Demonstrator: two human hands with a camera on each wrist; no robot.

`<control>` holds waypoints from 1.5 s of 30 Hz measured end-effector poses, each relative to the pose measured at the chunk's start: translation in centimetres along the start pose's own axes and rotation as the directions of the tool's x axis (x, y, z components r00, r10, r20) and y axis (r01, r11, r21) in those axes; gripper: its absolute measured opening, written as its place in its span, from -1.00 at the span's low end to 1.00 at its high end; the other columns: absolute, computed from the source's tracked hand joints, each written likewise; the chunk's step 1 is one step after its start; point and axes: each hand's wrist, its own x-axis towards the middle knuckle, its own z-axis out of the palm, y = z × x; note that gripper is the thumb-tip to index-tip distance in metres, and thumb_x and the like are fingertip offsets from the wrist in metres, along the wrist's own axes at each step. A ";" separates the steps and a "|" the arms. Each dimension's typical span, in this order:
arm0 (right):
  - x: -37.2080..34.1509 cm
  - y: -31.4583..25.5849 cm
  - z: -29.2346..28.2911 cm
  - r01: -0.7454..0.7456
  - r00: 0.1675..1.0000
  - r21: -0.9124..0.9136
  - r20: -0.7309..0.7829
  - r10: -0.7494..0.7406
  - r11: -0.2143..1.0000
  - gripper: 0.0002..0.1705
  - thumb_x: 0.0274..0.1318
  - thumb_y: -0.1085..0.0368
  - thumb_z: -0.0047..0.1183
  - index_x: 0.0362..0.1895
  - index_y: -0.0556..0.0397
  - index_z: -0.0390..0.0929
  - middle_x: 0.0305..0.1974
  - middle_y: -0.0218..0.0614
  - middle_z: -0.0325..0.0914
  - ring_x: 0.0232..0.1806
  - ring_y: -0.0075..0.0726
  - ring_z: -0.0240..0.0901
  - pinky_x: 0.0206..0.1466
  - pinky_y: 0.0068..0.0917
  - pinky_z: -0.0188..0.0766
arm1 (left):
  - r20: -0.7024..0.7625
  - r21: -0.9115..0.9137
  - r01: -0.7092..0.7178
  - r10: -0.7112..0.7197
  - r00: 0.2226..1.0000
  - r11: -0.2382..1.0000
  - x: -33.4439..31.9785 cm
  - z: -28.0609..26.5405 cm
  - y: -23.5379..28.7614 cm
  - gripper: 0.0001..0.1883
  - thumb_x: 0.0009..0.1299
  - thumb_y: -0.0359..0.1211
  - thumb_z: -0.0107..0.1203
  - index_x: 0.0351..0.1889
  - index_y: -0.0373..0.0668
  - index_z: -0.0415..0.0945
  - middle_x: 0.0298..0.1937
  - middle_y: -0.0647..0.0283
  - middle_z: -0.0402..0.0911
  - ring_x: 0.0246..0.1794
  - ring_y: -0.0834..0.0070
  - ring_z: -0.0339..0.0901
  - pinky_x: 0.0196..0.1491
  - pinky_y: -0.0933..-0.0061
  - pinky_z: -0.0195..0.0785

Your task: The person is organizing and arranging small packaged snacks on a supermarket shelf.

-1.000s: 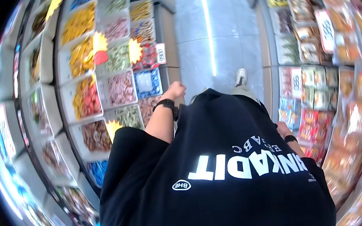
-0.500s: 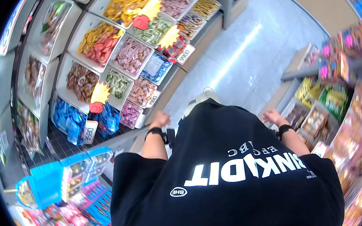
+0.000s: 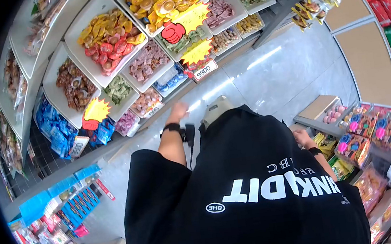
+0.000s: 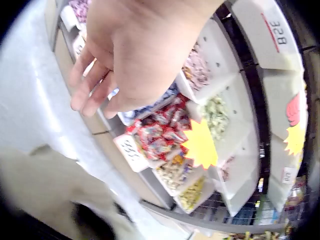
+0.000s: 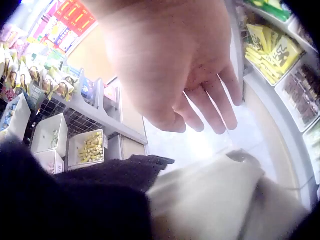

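My left hand [image 3: 178, 110] hangs beside the body, holding nothing. In the left wrist view the left hand [image 4: 135, 55] has its fingers loosely bent, and red-wrapped candies [image 4: 162, 131] in a bin show beyond it. The nearest bins in the head view hold brownish-pink packets [image 3: 145, 102] and blue packets [image 3: 170, 80]. At the other side of the black shirt hangs my right hand [image 3: 302, 136], partly covered by it. In the right wrist view the fingers of the right hand [image 5: 175, 65] hang relaxed over the floor, with nothing in them.
Tilted white bins of wrapped sweets, such as yellow packs [image 3: 164, 0], line the left shelf. A price card [image 3: 205, 70] stands at its edge. Boxed goods [image 3: 352, 147] fill a stand at the right. Grey floor [image 3: 277, 74] runs ahead toward a brown panel [image 3: 364, 54].
The view has turned along the aisle, so the left bins now slant across the top and the right stand has come into view. Both hands swing beside the body, empty throughout.
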 end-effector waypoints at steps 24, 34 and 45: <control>21.0 -17.6 -15.5 0.239 0.941 -0.795 0.331 0.069 0.557 -0.64 -0.01 0.15 -0.14 -0.34 0.22 0.51 -0.39 -0.22 0.57 -0.47 -0.36 0.53 -0.47 -0.45 0.40 | 0.278 -0.847 0.530 -0.826 0.490 0.030 -19.2 15.5 13.4 -0.74 0.19 -0.30 0.00 -0.25 -0.29 0.41 -0.36 0.10 0.58 -0.44 0.34 0.56 -0.41 0.32 0.36; 20.7 -30.3 -3.6 0.639 0.718 -0.606 0.691 -0.084 0.474 -0.69 -0.06 0.19 -0.10 -0.44 0.21 0.52 -0.51 -0.17 0.54 -0.54 -0.33 0.49 -0.38 -0.45 0.42 | 0.020 -0.938 0.315 -0.889 0.457 0.141 -21.7 29.3 15.0 -0.81 0.15 -0.31 0.01 -0.52 -0.26 0.48 -0.54 0.16 0.55 -0.59 0.41 0.51 -0.55 0.42 0.33; 28.2 -27.0 -9.7 0.775 0.631 -0.628 0.776 0.016 -0.075 -0.71 -0.03 0.15 -0.15 -0.26 -0.04 0.52 -0.37 -0.28 0.57 -0.45 -0.32 0.51 -0.44 -0.40 0.42 | 0.263 -0.900 0.430 -0.879 0.397 -0.074 -19.1 22.4 23.5 -0.74 0.19 -0.37 -0.02 -0.23 -0.36 0.43 -0.40 0.05 0.58 -0.45 0.25 0.56 -0.46 0.31 0.40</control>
